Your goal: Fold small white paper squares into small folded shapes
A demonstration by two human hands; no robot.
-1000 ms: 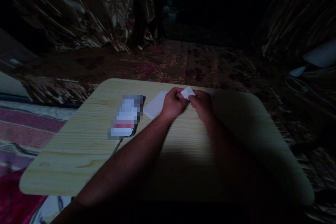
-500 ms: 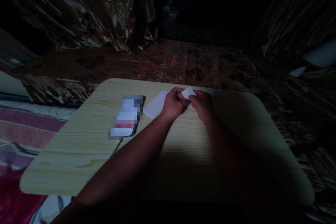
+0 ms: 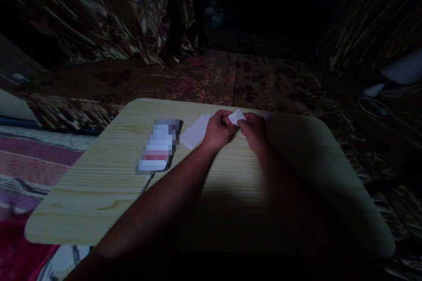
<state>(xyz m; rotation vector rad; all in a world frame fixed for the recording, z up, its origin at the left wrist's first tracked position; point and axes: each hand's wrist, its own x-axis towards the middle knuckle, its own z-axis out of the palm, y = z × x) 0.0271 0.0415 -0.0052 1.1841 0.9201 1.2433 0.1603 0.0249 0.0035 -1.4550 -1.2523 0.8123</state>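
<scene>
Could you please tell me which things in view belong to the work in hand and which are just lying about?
In use:
folded white paper, held by left hand and right hand
flat white paper on the table, probably

Lying about, apparently:
pixelated phone-like device
cable

The folded white paper has shifted very slightly rightward.

Phone on table, papers right of it, another paper between left hand and right hand
</scene>
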